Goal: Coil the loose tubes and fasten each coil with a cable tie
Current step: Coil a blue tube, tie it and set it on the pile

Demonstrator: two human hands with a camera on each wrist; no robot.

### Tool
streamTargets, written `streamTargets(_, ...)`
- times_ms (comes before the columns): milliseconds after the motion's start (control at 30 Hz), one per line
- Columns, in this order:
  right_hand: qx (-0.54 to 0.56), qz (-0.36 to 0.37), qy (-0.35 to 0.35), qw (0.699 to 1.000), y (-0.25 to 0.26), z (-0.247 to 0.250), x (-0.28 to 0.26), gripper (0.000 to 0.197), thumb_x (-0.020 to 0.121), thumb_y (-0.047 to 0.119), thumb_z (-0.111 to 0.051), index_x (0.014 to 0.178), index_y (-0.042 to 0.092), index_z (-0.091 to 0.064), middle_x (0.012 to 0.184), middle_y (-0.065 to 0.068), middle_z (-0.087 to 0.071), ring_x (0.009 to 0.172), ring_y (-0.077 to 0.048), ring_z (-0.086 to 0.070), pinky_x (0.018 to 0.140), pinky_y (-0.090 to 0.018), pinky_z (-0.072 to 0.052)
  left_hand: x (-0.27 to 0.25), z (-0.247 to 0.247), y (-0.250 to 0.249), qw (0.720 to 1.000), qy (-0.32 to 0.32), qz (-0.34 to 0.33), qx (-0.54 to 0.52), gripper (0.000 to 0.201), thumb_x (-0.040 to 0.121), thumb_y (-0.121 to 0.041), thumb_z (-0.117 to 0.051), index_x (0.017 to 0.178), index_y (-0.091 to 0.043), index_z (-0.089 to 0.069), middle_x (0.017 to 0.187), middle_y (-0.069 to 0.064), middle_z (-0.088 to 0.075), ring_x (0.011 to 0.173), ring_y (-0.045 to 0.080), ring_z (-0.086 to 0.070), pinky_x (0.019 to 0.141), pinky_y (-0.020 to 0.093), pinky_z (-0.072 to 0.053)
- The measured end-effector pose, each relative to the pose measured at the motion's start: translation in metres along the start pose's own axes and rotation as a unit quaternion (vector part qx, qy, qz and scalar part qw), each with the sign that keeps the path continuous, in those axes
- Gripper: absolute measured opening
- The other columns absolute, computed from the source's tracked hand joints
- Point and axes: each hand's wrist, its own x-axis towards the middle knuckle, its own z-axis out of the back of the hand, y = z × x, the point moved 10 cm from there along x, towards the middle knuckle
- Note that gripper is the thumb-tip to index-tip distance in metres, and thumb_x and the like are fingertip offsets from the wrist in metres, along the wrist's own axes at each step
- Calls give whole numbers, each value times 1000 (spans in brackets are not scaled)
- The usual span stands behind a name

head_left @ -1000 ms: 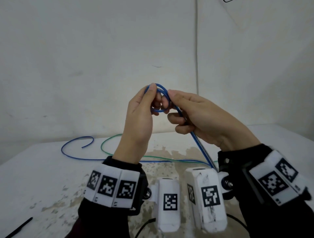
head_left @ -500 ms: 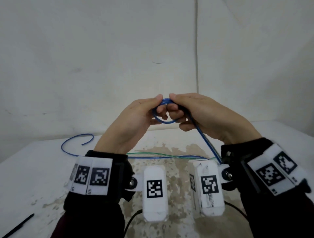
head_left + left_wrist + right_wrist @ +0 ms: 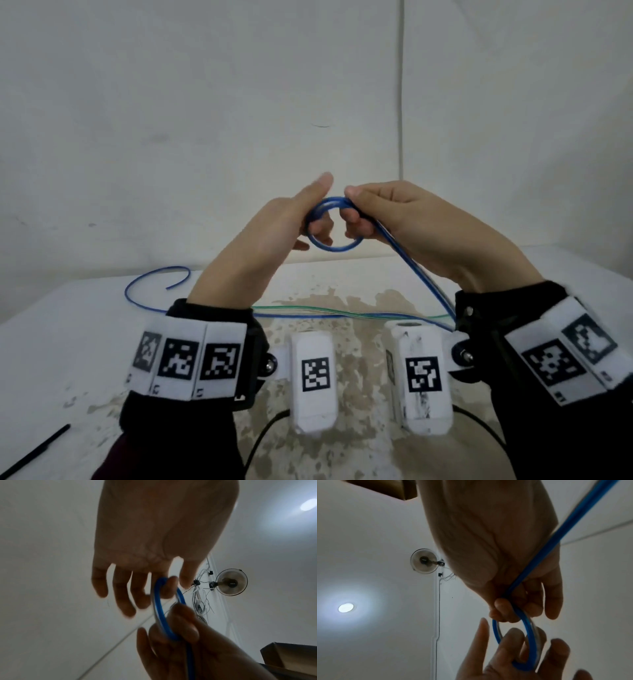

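Observation:
Both hands hold a small coil of blue tube up in front of the wall. My right hand pinches the top of the coil between thumb and forefinger. My left hand has a finger hooked through the coil; its other fingers are spread and its thumb points up, off the tube. The uncoiled tube runs down past my right wrist to the table, and its free end curls at the left. A green tube lies across the table.
A black cable tie lies at the table's near left edge. The white table has a worn brown patch in its middle. White walls stand close behind it. Black cords trail from the wrist cameras below.
Both hands have come down and the left wrist has dropped and turned outward. The left thumb has lifted off the coil, which now hangs as a wider loop between the hands.

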Motion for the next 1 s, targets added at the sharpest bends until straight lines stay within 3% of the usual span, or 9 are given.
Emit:
streamTargets(167,-118,-3,-33,992,-3,4,1,40,102,28,-37,65,16,-47,67,-5,-44,65,-15,-39,77,-32,-38,-5,-14,1,996,70,-3,-63,35,102,-18,-35,82,-8,-62,61,-6,-53,62,10,-51,70,21,-48)
streamTargets(300,-11,5,-48,999,-1,4,3,38,100,32,-42,70,12,-54,61,0,-45,62,-11,-44,78,-26,-45,-2,-9,-6,988,35,-29,-150,35,102,-13,-33,77,-5,-56,64,1,-41,57,10,-39,60,19,-39)
streamTargets(400,70,9,-44,997,4,1,2,44,101,33,-40,62,15,-47,51,2,-40,63,-22,-47,75,-27,-46,-1,-9,-13,979,10,-41,-197,35,101,-12,-33,71,-6,-48,60,1,-36,53,11,-36,57,22,-36)
streamTargets(500,-3,13,-58,998,9,0,-1,49,102,32,-36,56,17,-46,47,7,-48,54,-18,-54,66,-24,-47,-2,-23,-11,981,54,-13,-187,36,101,-21,-36,69,-9,-47,61,2,-31,50,12,-36,57,23,-40)
streamTargets(567,-14,12,-63,998,10,-2,-2,49,103,29,-35,57,14,-41,41,12,-39,45,-11,-50,59,-19,-46,-5,-25,-11,984,66,-14,-167,42,101,-23,-35,65,-10,-53,59,0,-29,51,13,-39,62,22,-45)
streamTargets(667,41,21,-43,998,13,-9,-1,44,104,27,-31,68,8,-47,47,9,-45,60,-13,-62,77,-26,-53,-3,-7,-12,982,8,-31,-188,40,103,-21,-32,71,-5,-50,55,-2,-28,53,15,-41,71,27,-44)
streamTargets(733,32,29,-30,999,17,-10,-3,40,104,26,-31,74,9,-51,55,9,-51,68,-10,-63,86,-30,-52,-1,2,-12,975,-20,-30,-219,37,103,-19,-33,68,-11,-41,58,0,-27,61,24,-33,74,33,-38)
streamTargets(900,-108,29,-64,992,15,4,-5,39,103,28,-34,70,12,-47,67,-8,-51,63,-14,-43,70,-29,-37,-2,-14,-7,986,38,-5,-161,33,101,-21,-37,78,-3,-53,58,-2,-34,52,12,-43,68,26,-43)
streamTargets(1000,-14,24,-56,998,12,4,-4,41,103,29,-36,71,9,-52,59,1,-54,59,-9,-51,70,-18,-43,-1,-9,-7,976,22,-15,-216,36,102,-19,-35,69,-8,-46,56,-1,-36,58,16,-43,71,28,-41)
